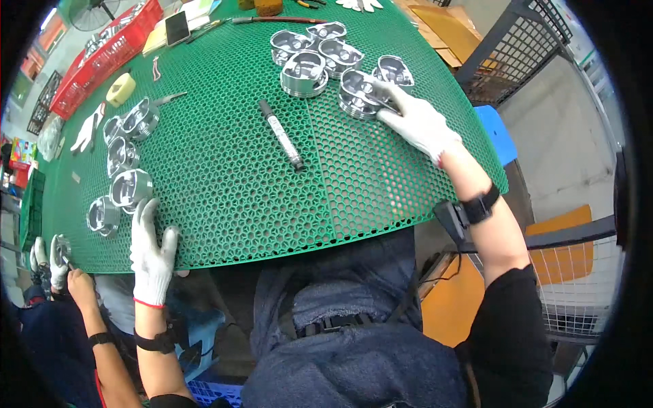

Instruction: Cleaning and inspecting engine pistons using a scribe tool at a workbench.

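My left hand, in a white knit glove, lies at the table's near left edge with fingers stretched and thumb apart. Its fingertips reach the nearest side of a shiny metal piston, beside another piston. My right hand, gloved too, has its fingers closed around a slim dark metal tool. The tool's end is at a piston in the cluster at the right, and the fingers partly cover it. Just behind stands another piston. A black-and-white marker lies between my hands.
Green perforated matting covers the table. More pistons stand at the back and left. Beyond are a red crate, a phone, a tape roll and a loose glove. A co-worker's gloved hand works at the far left.
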### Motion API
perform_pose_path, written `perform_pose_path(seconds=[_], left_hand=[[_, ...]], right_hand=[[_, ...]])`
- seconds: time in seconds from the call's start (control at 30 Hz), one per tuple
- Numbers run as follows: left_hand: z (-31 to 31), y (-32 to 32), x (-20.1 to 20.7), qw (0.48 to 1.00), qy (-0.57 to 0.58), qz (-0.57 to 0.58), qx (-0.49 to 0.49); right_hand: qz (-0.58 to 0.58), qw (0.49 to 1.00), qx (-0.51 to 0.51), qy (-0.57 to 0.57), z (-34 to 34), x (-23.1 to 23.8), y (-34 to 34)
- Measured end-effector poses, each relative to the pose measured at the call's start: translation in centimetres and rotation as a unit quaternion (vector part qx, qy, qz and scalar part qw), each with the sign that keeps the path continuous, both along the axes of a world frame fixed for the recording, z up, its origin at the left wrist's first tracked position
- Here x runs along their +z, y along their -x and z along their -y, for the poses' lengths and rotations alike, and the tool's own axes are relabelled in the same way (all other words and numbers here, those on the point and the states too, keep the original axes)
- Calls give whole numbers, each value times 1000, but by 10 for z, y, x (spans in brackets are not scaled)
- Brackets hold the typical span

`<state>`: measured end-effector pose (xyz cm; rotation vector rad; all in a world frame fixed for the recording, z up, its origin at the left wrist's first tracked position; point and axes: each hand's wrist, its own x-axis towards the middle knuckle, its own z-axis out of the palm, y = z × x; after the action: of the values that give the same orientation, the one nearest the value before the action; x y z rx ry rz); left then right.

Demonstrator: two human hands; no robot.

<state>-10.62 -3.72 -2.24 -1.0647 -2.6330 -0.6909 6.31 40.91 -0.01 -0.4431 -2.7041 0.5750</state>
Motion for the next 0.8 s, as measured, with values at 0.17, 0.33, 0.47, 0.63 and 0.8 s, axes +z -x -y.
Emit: perform_pose_path(seconds=[0.17,0.33,0.47,0.63,0.8], left_hand=[[-14,-60,21,935,-142,319,-67],[-75,-116,37,569,-378,726,-81],[-70,-133,26,767,-105,624,-110],[-49,-130,20,803,41,513,-300],[-68,-137,33,792,137,473,-360]], right_hand=[[86,995,-13,-53,27,0,-8],[95,956,246,-128,118,18,-56],[64,887,454,-60,149,35,-75],[99,913,391,65,131,24,-81],[106,876,469,43,136,14,-68]])
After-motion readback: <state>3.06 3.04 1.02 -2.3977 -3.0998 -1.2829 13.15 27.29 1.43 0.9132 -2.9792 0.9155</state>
